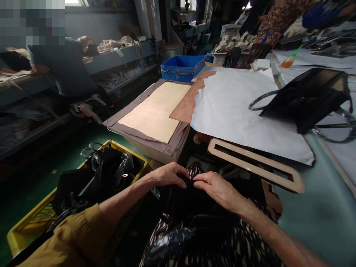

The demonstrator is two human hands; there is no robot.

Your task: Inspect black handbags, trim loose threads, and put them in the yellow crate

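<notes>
A black handbag [180,202] lies across my lap, over patterned trousers. Its handle, wrapped in clear plastic [169,244], hangs toward me. My left hand [170,175] pinches the bag's far edge between thumb and fingers. Close beside it, my right hand [213,185] grips the same edge, its thumb and fingertips pressed together. The fingertips of both hands nearly meet on the black material. Dark shade hides the details of the bag's edge and opening.
A yellow crate [30,226] of black bags stands at left. Ahead are a beige board [155,107] on a cloth-covered tub, a blue bin [180,68] and a white-sheeted table [230,107]. A slotted wooden frame [256,165] juts from its edge; another black bag [311,96] lies right. Co-workers are beyond.
</notes>
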